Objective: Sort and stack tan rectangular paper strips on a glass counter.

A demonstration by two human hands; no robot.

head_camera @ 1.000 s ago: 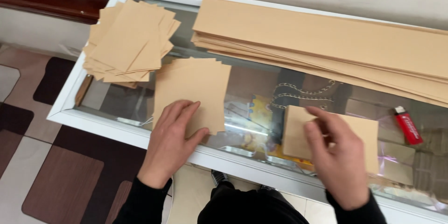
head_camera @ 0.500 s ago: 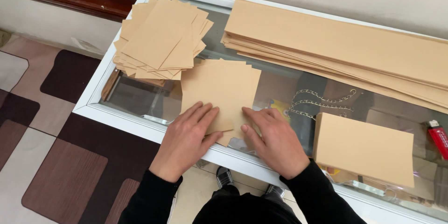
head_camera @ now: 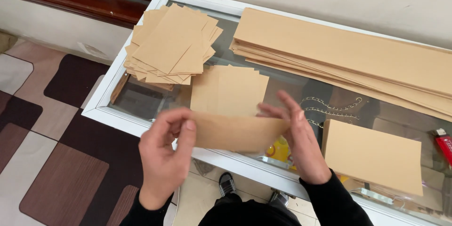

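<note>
Hands grip one brown paper sheet between us: our left hand pinches its left end, our right hand its right, raised above the worktop's front edge, over a small paper stack.

No labels, signs or screens show anywhere on the glass-topped surface. The nearest things to packaging are plain tan paper pieces (possibly flat envelopes, hard to tell): a fanned pile at the far left corner, a small stack at the right, all unmarked.
</note>
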